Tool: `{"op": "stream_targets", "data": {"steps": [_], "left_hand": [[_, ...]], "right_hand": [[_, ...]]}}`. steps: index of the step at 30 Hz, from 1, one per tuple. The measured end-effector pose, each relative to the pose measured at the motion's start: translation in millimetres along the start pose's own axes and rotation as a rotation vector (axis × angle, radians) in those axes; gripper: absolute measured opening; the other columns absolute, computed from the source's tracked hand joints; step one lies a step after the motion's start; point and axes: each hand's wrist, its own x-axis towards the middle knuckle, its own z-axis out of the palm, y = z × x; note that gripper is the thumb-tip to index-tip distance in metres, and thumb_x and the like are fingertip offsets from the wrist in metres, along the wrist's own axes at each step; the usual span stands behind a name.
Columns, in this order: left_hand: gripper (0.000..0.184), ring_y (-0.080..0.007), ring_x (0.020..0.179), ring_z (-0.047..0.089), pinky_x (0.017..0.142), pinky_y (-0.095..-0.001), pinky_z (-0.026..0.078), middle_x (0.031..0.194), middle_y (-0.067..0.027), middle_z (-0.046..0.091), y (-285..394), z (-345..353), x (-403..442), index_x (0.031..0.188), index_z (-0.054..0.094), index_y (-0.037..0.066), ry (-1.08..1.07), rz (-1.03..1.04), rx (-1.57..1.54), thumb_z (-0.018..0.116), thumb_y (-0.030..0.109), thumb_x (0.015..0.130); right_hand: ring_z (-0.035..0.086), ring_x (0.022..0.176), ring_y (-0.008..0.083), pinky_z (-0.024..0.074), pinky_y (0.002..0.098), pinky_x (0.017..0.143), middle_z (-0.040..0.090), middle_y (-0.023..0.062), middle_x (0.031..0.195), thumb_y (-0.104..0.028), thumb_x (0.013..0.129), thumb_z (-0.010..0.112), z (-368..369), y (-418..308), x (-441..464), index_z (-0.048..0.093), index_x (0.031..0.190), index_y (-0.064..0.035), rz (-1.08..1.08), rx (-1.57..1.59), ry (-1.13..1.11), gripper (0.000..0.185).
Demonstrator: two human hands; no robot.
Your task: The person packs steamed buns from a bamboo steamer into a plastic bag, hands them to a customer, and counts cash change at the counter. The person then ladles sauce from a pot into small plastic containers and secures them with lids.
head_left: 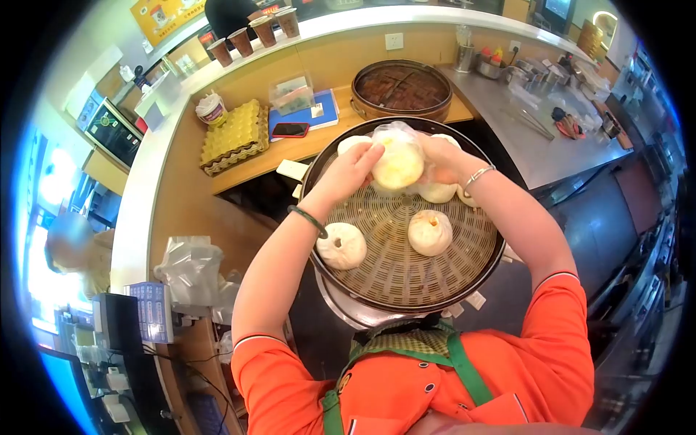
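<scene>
A pale steamed bun in a thin clear plastic bag is held up over the far part of a round steamer tray. My left hand grips the bun from its left side, thumb across its edge. On the other side my right hand is closed on the bagged bun, its fingers partly hidden behind the plastic. Below on the woven mat sit a bun with a hole on top and another bun with orange filling showing. Several more buns lie at the tray's far side, partly covered by my hands.
Behind the tray stands a second round steamer. Left of it are a phone, a blue folder and stacked egg trays. Tongs lie on the steel counter. Plastic bags hang at lower left.
</scene>
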Motion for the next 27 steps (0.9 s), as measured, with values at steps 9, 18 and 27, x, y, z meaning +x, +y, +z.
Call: {"op": "stream_targets", "data": {"steps": [9,18,27], "left_hand": [[0.034,-0.0294,0.066,0.058,0.063,-0.0369,0.047,0.071,-0.0153,0.059,-13.5,17.1,18.3,0.091,0.053,-0.001,0.334,-0.006,0.583,0.062,0.028,0.075],[0.018,-0.0203,0.078,0.057,0.070,-0.0301,0.044,0.079,-0.0124,0.060,14.2,13.3,38.3,0.085,0.057,0.000,0.439,0.183,0.372,0.056,0.016,0.079],[0.017,-0.0126,0.079,0.056,0.072,-0.0267,0.043,0.080,-0.0050,0.060,40.5,18.4,7.4,0.092,0.051,0.004,0.234,0.195,-0.347,0.054,0.018,0.083]], "right_hand": [[0.052,0.081,0.0160,0.0458,0.0260,0.073,0.039,0.0128,0.119,0.007,0.069,0.057,-1.9,46.1,-30.3,0.027,0.134,-0.0089,-0.634,-0.537,0.305,0.073],[0.052,0.100,0.0242,0.0391,0.0380,0.092,0.048,0.0110,0.115,-0.001,0.069,0.054,0.7,15.8,-73.0,0.054,0.112,-0.0084,-1.220,-1.318,0.194,0.044],[0.053,0.075,0.0100,0.0435,0.0235,0.068,0.057,0.0019,0.080,-0.010,0.084,0.055,-1.4,-4.3,-67.2,0.058,0.090,-0.0020,-0.713,-0.829,-0.065,0.010]]}}
